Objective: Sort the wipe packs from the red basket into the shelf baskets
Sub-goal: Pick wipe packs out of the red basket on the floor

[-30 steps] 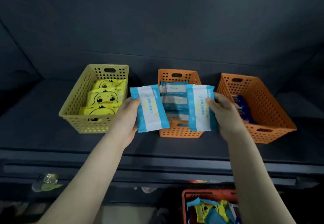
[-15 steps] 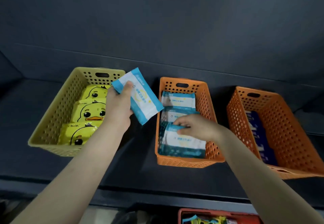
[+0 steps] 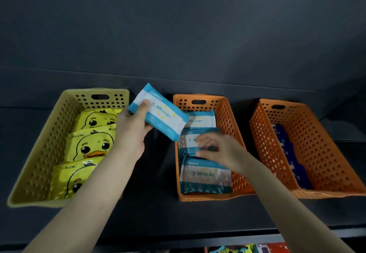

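Now the left hand [image 3: 130,131], arm outstretched, pinches a tilted blue-and-white wipe pack [image 3: 158,117]. Across, the right hand [image 3: 219,149] reaches into the middle orange basket [image 3: 227,114]; its grip is blurred.

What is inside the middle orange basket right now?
Three blue-and-white wipe packs lie in a row inside the middle orange basket. The blurred right hand covers part of the middle pack. Whether more packs lie underneath cannot be seen.

Camera: single wide-angle view, worn on the person's head.
Facing: forward and down onto the dark shelf [image 3: 158,213].
Nearness: close, within arm's reach.
Framing: yellow basket [image 3: 39,153] left, orange basket [image 3: 231,129] centre, second orange basket [image 3: 320,153] right, all in one row.
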Motion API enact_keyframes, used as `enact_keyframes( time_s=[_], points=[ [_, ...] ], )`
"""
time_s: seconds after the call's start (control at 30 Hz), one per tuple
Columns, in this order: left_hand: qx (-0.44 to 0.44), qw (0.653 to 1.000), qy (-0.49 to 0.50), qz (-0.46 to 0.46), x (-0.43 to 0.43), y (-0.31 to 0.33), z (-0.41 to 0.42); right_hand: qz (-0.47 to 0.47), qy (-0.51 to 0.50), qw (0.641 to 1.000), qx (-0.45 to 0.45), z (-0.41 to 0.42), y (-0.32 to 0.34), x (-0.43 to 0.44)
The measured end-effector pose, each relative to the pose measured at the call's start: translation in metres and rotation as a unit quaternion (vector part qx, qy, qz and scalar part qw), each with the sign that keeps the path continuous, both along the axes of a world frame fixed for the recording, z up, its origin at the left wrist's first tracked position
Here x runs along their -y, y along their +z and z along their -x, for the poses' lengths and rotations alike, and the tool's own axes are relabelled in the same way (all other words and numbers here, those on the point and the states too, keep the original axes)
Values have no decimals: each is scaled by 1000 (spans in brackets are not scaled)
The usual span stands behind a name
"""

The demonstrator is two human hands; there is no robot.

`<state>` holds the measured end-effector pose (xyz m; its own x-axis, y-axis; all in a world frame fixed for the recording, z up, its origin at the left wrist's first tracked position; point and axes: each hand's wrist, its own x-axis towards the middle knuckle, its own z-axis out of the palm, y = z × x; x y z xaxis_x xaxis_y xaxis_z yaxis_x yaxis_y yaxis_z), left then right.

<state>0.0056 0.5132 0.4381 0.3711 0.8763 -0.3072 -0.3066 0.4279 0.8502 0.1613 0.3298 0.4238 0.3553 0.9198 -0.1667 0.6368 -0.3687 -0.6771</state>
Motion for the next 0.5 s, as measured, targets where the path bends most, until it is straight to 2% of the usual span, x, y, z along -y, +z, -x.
enact_keyframes(
  time_s=[0.07, 0.13, 0.2, 0.27, 0.37, 0.5],
  points=[
    [9, 999, -33, 4, 5, -1, -1, -53, -81, 987, -129, 1, 12, -2],
    [4, 997, -79, -9, 13, -3, -5, -92, -152, 941, -289, 6, 20, -8],
    [0, 991, -132, -25, 21, -3, -10, -119, -219, 886, -390, 9, 24, -16],
    [-3, 984, -177, -32, 23, -3, -13, -136, -265, 855, -424, 8, 28, -21],
    [-22, 974, -217, -52, 20, 0, -16, -157, -257, 834, -463, 5, 32, -21],
    [-90, 963, -181, -180, 11, -1, -25, -217, -265, 824, -452, -3, 39, -20]
  ],
)
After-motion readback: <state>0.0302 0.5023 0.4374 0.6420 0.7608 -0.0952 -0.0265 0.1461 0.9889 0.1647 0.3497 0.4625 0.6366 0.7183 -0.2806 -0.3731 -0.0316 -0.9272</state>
